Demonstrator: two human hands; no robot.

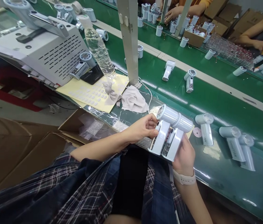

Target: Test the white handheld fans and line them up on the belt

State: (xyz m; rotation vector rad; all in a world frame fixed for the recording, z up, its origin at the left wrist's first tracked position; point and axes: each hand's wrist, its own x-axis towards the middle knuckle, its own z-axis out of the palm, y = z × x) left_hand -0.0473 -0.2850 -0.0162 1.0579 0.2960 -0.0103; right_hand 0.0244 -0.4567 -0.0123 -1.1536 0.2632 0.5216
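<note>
Two light-blue handheld fans stand side by side in front of me, heads up and end to end, handles down. My left hand [143, 129] is closed at the left side of the left handheld fan [162, 135], with thumb and fingertips at its handle and head. Behind and under the right handheld fan [176, 144], my right hand [186, 154] is wrapped, most of its fingers hidden. Both handles show a dark opening with inner parts along one side. On the bench to the right lie a wrapped fan [205, 124] and a pair of wrapped fans [233, 141].
A metal post [129, 40] rises ahead, near a grey cloth [133, 99], a yellow sticker sheet [87, 95] and a water bottle [99, 49]. A white vented box [57, 56] stands left. More fans [189, 81] lie on the green belt [173, 84]. Co-workers' hands [172, 14] show across it.
</note>
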